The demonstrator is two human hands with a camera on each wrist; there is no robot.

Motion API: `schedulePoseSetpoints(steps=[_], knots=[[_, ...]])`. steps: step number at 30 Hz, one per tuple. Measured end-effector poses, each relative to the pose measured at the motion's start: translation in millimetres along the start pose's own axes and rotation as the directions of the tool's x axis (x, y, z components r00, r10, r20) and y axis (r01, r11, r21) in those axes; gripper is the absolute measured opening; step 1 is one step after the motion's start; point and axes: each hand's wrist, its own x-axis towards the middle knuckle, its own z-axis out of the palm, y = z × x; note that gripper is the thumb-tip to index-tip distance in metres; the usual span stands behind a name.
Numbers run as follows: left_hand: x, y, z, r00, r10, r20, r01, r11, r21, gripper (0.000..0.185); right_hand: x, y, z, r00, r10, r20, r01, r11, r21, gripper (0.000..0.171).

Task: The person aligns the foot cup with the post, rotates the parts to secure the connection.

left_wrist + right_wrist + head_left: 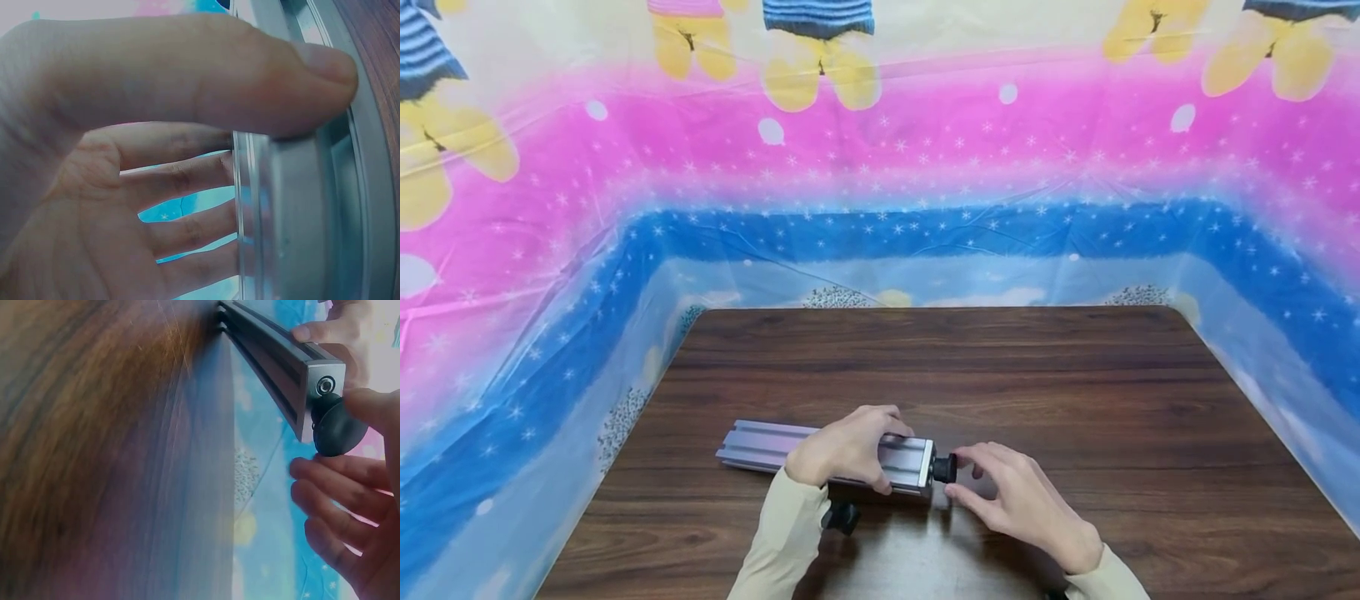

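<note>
Sleeves entering at the bottom edge, right hand (1015, 500) pinching a black knob (944, 468) at lower centre, left hand (847, 450) curling around the rail (820, 455) lying on the table (1075, 392), patterned sheet (880, 167) filling the upper frame.

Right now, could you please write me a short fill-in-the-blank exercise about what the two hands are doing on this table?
1. The left hand grips the grey metal ____.
2. The right hand pinches a black ____ at the rail's end.
3. The rail lies on a dark wooden ____.
4. A second black knob lies under the ____ forearm.

Missing words: rail; knob; table; left
</note>
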Motion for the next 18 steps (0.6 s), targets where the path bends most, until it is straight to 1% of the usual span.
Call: schedulePoseSetpoints(steps=[2, 3, 7, 9, 13, 16, 17, 18], knots=[[-0.4, -0.4, 0.5, 1.000, 0.004, -0.005, -0.004, 1.000, -0.001, 0.068, 1.1, 0.1, 2.4, 1.000, 0.019, 0.011, -0.019, 1.000, -0.011, 0.013], [-0.6, -0.6, 0.9, 1.000, 0.006, -0.008, -0.006, 1.000, 0.001, 0.068, 1.7, 0.1, 3.5, 1.000, 0.025, 0.013, -0.024, 0.999, -0.022, 0.012], [-1.2, -0.9, 2.3, 1.000, 0.016, -0.015, -0.016, 1.000, -0.008, 0.067, 4.3, 0.4, 7.4, 0.999, 0.032, 0.016, -0.030, 0.996, -0.079, 0.033], [-1.7, -0.8, 2.7, 1.000, 0.015, -0.015, -0.015, 1.000, -0.015, 0.066, 5.6, 0.1, 8.0, 0.999, 0.042, 0.024, -0.040, 0.994, -0.102, 0.039], [-1.6, -0.6, 2.1, 1.000, 0.001, -0.009, -0.001, 1.000, -0.020, 0.066, 7.3, -1.8, 7.8, 0.996, 0.075, 0.045, -0.070, 0.992, -0.105, 0.042], [-0.8, -0.3, 1.1, 1.000, -0.005, -0.007, 0.005, 1.000, -0.014, 0.066, 6.7, -3.1, 6.1, 0.994, 0.101, 0.040, -0.096, 0.988, -0.121, 0.044], [-0.4, -0.3, 0.8, 1.000, -0.004, -0.005, 0.004, 1.000, -0.013, 0.066, 6.3, -3.6, 4.8, 0.993, 0.116, 0.036, -0.111, 0.986, -0.125, 0.044], [-0.1, -0.4, 0.6, 1.000, -0.004, -0.003, 0.004, 1.000, -0.009, 0.067, 5.8, -3.9, 3.7, 0.992, 0.126, 0.032, -0.121, 0.985, -0.127, 0.039]])
